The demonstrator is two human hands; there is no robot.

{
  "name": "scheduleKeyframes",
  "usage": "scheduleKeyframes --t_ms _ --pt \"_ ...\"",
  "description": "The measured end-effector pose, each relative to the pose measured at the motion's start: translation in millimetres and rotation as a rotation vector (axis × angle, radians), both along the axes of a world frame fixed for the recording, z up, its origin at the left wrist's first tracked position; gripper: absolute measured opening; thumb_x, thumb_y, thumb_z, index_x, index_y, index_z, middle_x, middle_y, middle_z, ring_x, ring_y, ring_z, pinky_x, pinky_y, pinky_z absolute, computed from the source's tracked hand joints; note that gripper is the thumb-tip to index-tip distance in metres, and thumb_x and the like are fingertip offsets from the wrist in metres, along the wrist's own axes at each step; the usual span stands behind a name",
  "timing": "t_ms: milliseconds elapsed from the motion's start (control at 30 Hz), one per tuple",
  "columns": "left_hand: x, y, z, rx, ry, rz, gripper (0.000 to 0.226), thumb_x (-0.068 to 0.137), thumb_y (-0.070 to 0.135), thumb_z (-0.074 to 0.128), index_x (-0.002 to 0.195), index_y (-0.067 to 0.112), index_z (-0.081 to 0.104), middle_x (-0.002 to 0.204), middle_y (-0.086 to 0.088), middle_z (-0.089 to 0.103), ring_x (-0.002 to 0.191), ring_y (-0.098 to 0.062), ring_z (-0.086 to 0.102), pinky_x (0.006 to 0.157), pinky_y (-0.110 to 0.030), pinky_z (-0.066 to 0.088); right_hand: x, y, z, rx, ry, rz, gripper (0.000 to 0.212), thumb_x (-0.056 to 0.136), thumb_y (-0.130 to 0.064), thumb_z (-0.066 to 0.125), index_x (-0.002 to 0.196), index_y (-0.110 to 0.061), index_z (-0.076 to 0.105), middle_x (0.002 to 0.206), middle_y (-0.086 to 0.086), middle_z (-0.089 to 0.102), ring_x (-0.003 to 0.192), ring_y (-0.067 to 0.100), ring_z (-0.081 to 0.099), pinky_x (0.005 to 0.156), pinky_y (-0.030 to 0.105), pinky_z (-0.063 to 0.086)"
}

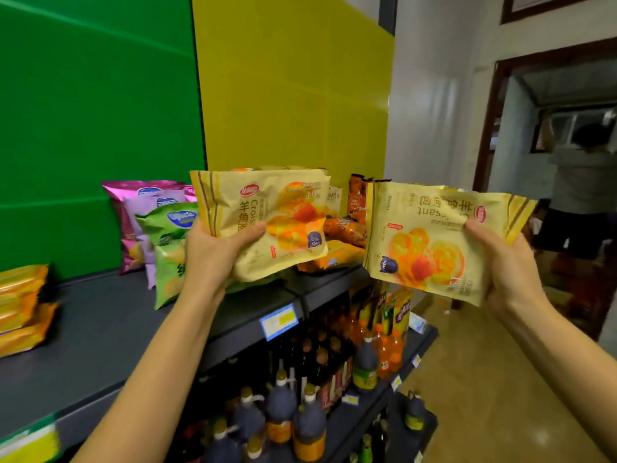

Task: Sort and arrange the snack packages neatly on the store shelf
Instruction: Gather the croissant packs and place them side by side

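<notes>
Bottles: nearest item, dark-bodied, crowded on the lower shelves, near centre; orange drink bottles to their right.

Left hand: fingers clamped on a croissant pack, thumb across its front, print upright. Held just above the front edge of the shelf.

Right hand: fingers clamped on a second croissant pack, thumb on its right edge, print upside down. Held off the right end of the shelf, over the aisle floor.

Step in hand (judgement): two matching packs picked up and not yet placed; sorting is partly done.

Next move (judgement): turn the right pack right way up, then stand both with like packs; more of that yellow kind seem to sit just behind the left pack, partly hidden.

Surface: grey top shelf, mostly bare near left. Chip bags, pink, lilac and green, stand in a row left of the left hand. Orange packs stacked at the near left edge. Orange-brown packs heaped loose at the far right. Price tag on the shelf lip.

Room: green panel and yellow panel back the shelf. White wall and dark-framed doorway at right; a person stands beyond it, back turned.
</notes>
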State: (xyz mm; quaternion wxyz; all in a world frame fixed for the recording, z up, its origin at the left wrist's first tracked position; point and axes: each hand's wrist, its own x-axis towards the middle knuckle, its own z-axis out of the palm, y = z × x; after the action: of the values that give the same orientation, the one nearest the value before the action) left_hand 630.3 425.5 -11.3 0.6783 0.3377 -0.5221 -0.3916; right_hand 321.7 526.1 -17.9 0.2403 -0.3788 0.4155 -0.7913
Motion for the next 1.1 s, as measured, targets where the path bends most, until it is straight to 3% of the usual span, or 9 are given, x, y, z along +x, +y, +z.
scheduleKeyframes --t_ms 167,333,467,567,667,767,900,1033,1100 --pt "-51.5 -52.6 19.2 -0.031 -0.04 0.043 0.067 0.059 0.018 0.084 0.119 0.015 0.056 0.108 -0.001 0.07 0.097 -0.017 0.068 0.088 -0.041 0.055 -46.6 -65.4 24.7 -0.042 0.123 0.028 0.041 0.086 -0.019 0.061 0.125 -0.009 0.054 0.106 0.002 0.069 0.087 0.013 0.071 0.066 0.027 0.059" --pt "-89.9 -90.1 29.0 -0.058 -0.075 0.134 0.068 0.058 0.023 0.085 0.118 0.017 0.055 0.109 -0.002 0.07 0.098 -0.016 0.068 0.09 -0.042 0.054 -79.1 -125.7 38.2 -0.075 0.165 0.093 0.073 0.065 -0.036 0.069 0.13 -0.011 0.047 0.118 0.006 0.066 0.098 0.018 0.068 0.076 0.031 0.059" --pt "-109.1 -121.1 32.6 -0.061 -0.104 0.245 0.079 0.045 0.039 0.087 0.115 0.02 0.055 0.11 -0.003 0.07 0.099 -0.02 0.068 0.09 -0.046 0.053 -106.6 -179.9 46.3 -0.11 0.168 0.164 0.083 0.059 -0.04 0.072 0.13 -0.007 0.046 0.121 0.011 0.064 0.102 0.022 0.067 0.078 0.035 0.058" --pt "-123.8 -140.8 31.8 -0.055 -0.172 0.36 0.071 0.053 0.036 0.085 0.114 0.02 0.054 0.11 -0.003 0.069 0.098 -0.019 0.067 0.09 -0.045 0.053 -133.1 -230.3 45.9 -0.129 0.164 0.213 0.067 0.071 -0.032 0.073 0.127 -0.008 0.047 0.122 0.014 0.063 0.106 0.027 0.065 0.085 0.043 0.056" --pt "-137.9 -159.0 29.8 -0.033 -0.239 0.465 0.071 0.05 0.042 0.084 0.112 0.016 0.06 0.104 -0.003 0.071 0.093 -0.019 0.069 0.087 -0.044 0.055 -156.0 -279.7 47.7 -0.132 0.211 0.256 0.041 0.083 -0.019 0.065 0.12 -0.017 0.049 0.108 0.001 0.066 0.092 0.01 0.068 0.075 0.031 0.056" --pt "-150.8 -175.7 28.2 0.017 -0.28 0.559 0.068 0.052 0.039 0.085 0.111 0.015 0.062 0.104 -0.005 0.071 0.093 -0.02 0.069 0.086 -0.045 0.055 -172.3 -323.5 53.2 -0.126 0.273 0.326 0.038 0.085 -0.02 0.063 0.12 -0.016 0.049 0.103 -0.005 0.065 0.087 0.004 0.068 0.069 0.023 0.056" --pt "-165.2 -193.8 26.2 0.111 -0.28 0.65 0.063 0.058 0.031 0.084 0.113 0.015 0.059 0.108 -0.008 0.069 0.097 -0.023 0.067 0.088 -0.046 0.054 -184.9 -375.7 55.6 -0.113 0.401 0.389 0.039 0.082 -0.03 0.066 0.117 -0.022 0.049 0.117 0.001 0.062 0.108 0.02 0.061 0.094 0.045 0.05" --pt "-176.6 -206.9 22.4 0.185 -0.286 0.755 0.066 0.06 0.031 0.083 0.117 0.013 0.056 0.113 -0.009 0.066 0.1 -0.025 0.063 0.089 -0.044 0.053 -187.1 -415.2 55.6 -0.047 0.543 0.415 0.094 0.068 -0.062 0.066 0.142 -0.017 0.03 0.144 0.005 0.045 0.131 0.023 0.043 0.109 0.048 0.034" --pt "-180.2 -212.0 19.9 0.201 -0.314 0.821 0.064 0.061 0.03 0.083 0.116 0.012 0.057 0.112 -0.01 0.066 0.099 -0.024 0.062 0.087 -0.04 0.052 -188.9 -437.3 51.2 -0.024 0.571 0.443 0.101 0.06 -0.07 0.067 0.14 -0.02 0.031 0.142 0.005 0.047 0.13 0.025 0.045 0.107 0.052 0.036"
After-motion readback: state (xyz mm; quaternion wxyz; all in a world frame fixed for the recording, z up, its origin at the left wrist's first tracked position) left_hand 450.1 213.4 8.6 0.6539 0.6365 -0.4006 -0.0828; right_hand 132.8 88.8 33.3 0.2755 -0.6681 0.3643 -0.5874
